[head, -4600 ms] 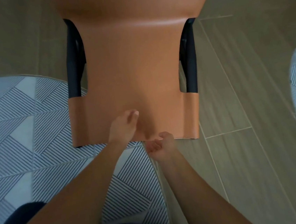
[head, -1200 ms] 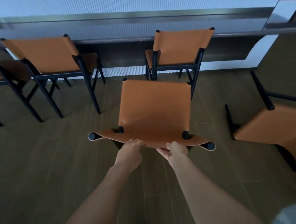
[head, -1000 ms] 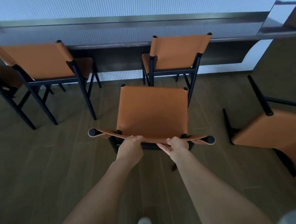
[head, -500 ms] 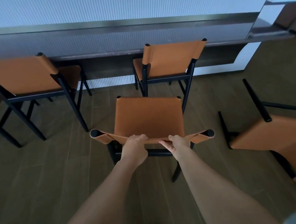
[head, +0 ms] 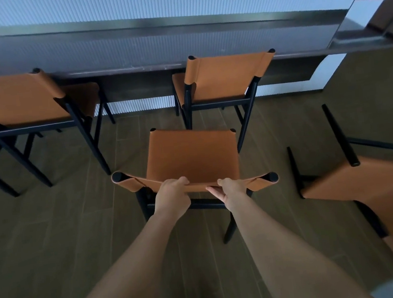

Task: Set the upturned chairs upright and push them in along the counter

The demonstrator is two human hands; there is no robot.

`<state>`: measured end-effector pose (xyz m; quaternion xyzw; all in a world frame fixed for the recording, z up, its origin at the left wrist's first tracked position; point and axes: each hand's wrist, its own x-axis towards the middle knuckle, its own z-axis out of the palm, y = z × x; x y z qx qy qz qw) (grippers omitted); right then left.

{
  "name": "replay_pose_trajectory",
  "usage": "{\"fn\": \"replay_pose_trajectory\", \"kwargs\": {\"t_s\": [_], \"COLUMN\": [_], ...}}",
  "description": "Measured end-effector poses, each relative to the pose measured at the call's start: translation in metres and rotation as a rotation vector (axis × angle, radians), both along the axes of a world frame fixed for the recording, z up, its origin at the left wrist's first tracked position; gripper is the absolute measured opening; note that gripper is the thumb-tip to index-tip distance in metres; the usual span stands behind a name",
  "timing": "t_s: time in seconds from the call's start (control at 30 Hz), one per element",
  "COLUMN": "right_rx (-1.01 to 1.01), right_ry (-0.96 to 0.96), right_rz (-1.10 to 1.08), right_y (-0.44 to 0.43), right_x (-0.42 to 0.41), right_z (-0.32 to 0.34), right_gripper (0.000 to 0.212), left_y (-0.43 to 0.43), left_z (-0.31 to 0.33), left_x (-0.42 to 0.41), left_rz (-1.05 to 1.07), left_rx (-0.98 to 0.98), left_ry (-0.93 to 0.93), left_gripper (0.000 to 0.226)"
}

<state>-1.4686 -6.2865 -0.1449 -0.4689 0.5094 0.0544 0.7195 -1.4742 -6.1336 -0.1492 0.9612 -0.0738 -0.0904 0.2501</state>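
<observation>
A dark wood-plank floor (head: 54, 236) runs up to a long desk (head: 179, 43) with a ribbed pale front panel and a dark overhanging top, which spans the back of the room.

At the far left an upright chair with an orange leather seat and back on a black metal frame (head: 15, 100) stands with its seat tucked under the desk edge. Further right, a second upright orange leather chair on black legs (head: 222, 78) stands pushed in against the desk in the same way.

In the middle of the floor, just in front of that second chair and apart from the desk, stands the orange leather chair with a black frame (head: 191, 159) that the person holds. It is upright, its seat facing up and its back nearest the camera, and one black rear leg shows below on the floor.

The left hand (head: 172, 196) is clenched over the top edge of the chair's backrest, fingers curled over the leather. Just beside it, the right hand (head: 230, 190) grasps the same top edge, fingers wrapped under the leather.

At the right, well apart from the desk, an upturned orange leather chair (head: 370, 193) lies on the floor with its black legs pointing up and away.
</observation>
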Motion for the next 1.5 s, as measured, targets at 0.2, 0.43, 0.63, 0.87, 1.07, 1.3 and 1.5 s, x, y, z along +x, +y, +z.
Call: {"fn": "replay_pose_trajectory", "kwargs": {"t_s": [0.2, 0.43, 0.63, 0.87, 1.07, 1.3, 1.5], "right_rx": [-0.022, 0.026, 0.102, 0.246, 0.258, 0.166, 0.142], "right_ry": [0.006, 0.006, -0.007, -0.064, -0.032, 0.064, 0.096], "right_rz": [0.079, 0.245, 0.078, -0.096, -0.102, -0.148, -0.166], "right_y": [-0.003, -0.014, -0.028, -0.032, -0.041, -0.038, -0.035], "right_x": [-0.001, -0.020, -0.027, -0.007, 0.012, 0.033, 0.033], "right_z": [0.004, 0.003, -0.001, 0.003, -0.003, 0.006, 0.010], "right_gripper": [0.033, 0.033, 0.042, 0.050, 0.035, 0.044, 0.039], "left_y": [0.001, 0.008, 0.026, 0.034, 0.026, 0.001, -0.003], "left_z": [0.006, 0.024, 0.018, 0.006, 0.001, -0.008, -0.003], "left_x": [0.002, 0.011, 0.003, 0.025, 0.050, 0.068, 0.071], "left_rz": [-0.011, 0.193, 0.872, 1.115, 1.131, 1.238, 1.307], "left_rx": [-0.063, -0.540, -1.041, -1.302, -1.433, -1.334, -1.280], "left_ry": [0.030, 0.332, 0.308, 0.592, 0.662, 0.636, 0.613], "left_gripper": [0.043, 0.023, 0.018, 0.039, 0.041, 0.031, 0.026]}}
